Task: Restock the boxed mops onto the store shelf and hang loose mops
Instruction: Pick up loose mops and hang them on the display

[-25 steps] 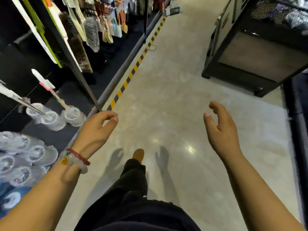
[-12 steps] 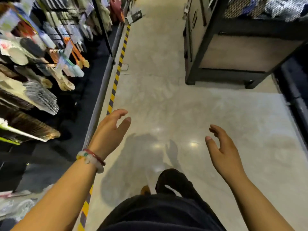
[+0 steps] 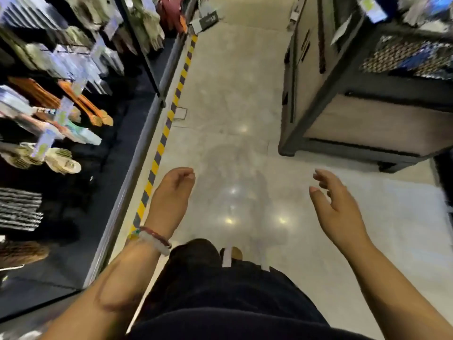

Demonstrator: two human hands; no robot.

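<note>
Both my hands are held out over the aisle floor and hold nothing. My left hand (image 3: 171,195), with bracelets at the wrist, has loosely curled fingers and hovers near the striped floor line. My right hand (image 3: 335,207) has relaxed, spread fingers. Hanging brushes and brooms (image 3: 81,111) fill the store shelf (image 3: 137,153) on my left. No boxed mop or loose mop can be made out in this blurred view.
A yellow-and-black striped line (image 3: 169,123) runs along the base of the left shelf. A dark display stand with a mesh basket (image 3: 362,99) stands at the right. The pale tiled aisle (image 3: 232,106) stretches ahead. My dark-trousered leg and shoe (image 3: 231,253) are below.
I have walked forward along the aisle; the shelf goods slid past on the left and the stand on the right came closer. Both hands stay empty and held out.
</note>
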